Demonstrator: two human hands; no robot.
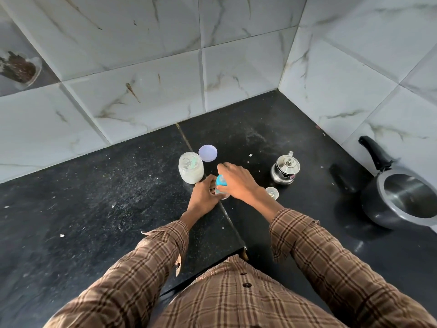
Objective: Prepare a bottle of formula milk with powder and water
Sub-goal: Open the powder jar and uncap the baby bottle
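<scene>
From the head view, both hands met over a small baby bottle that stood on the black stone counter, on the seam between two slabs. The left hand had its fingers curled round the clear lower body of the bottle, gripping it from the left side. The right hand came down over the top, its fingers bent round the blue collar at the neck; whether the collar was seated or loose could not be told, since the fingers hid most of it.

Just beyond the left fingers stood an open jar of white powder, with a pale green scoop handle showing inside its mouth. The jar's lilac lid lay flat on the counter just behind the jar, well beyond the right fingertips. To the right of the right hand, near but not touching it, stood a small steel kettle with its lid on. Just beside the right wrist, on its far side, a small clear cap sat on the counter. Much farther right of the fingers lay a dark pressure cooker, open, with a black handle pointing toward the tiled wall. Both forearms wore brown checked sleeves.
</scene>
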